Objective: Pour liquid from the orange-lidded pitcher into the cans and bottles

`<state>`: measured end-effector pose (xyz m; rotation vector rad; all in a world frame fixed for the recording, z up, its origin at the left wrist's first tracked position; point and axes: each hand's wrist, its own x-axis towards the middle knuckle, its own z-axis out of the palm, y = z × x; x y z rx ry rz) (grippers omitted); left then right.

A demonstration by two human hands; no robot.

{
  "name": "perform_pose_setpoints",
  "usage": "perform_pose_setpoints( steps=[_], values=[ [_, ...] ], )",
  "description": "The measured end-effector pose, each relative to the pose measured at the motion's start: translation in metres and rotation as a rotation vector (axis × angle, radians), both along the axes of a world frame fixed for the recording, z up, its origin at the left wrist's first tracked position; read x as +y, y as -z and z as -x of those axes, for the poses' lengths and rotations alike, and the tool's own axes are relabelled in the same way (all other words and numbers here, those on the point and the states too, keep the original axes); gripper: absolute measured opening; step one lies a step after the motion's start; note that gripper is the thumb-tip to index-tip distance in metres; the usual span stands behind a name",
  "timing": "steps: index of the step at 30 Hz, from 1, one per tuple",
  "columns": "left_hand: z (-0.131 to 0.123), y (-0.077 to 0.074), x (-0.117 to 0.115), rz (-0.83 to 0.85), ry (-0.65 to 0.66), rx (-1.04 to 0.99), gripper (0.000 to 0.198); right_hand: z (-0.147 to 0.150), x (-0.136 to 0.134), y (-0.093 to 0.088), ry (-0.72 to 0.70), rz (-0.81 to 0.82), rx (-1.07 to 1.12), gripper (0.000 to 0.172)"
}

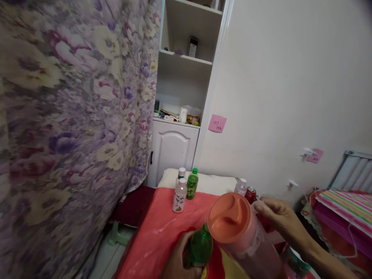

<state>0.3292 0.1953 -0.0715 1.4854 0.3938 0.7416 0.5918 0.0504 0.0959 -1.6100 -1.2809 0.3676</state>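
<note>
My left hand (178,259) is wrapped round a green plastic bottle (201,248) low in the view. My right hand (276,214) grips the handle of a translucent pitcher (257,252) with an orange lid (229,219). The pitcher leans left, its lid edge right by the bottle's mouth; whether they touch, or whether liquid flows, I cannot tell. Behind them on the red-covered table stand a white-capped bottle (179,197), another behind it and a second green bottle (192,185). A clear bottle (241,186) and a red can (250,194) are partly hidden behind the pitcher.
The table (145,242) has a red cover and a cream cloth at its far end. A floral curtain (72,116) hangs along the left. Beyond are a white cabinet (173,145) and wall. A green-rimmed container (295,261) sits under my right forearm; a green stool (118,234) is on the floor.
</note>
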Motion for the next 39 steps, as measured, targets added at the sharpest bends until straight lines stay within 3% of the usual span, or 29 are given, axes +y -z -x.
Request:
perform_pose_setpoints(
  steps=[8, 21, 29, 39],
  values=[
    [0.003, 0.003, 0.004, -0.003, -0.069, 0.025, 0.072, 0.0, -0.018, 0.027, 0.205, -0.148, 0.323, 0.055],
    [0.005, 0.009, 0.01, 0.059, -0.132, 0.006, 0.072, -0.018, -0.019, 0.12, 0.373, -0.478, 0.715, 0.035],
    [0.001, 0.034, 0.024, 0.087, -0.2, -0.044, 0.078, -0.034, -0.015, 0.151, 0.46, -0.534, 0.806, 0.046],
    [-0.005, 0.026, 0.029, 0.066, -0.193, 0.006, 0.073, -0.037, -0.028, 0.177, 0.477, -0.479, 0.633, 0.047]
  ],
)
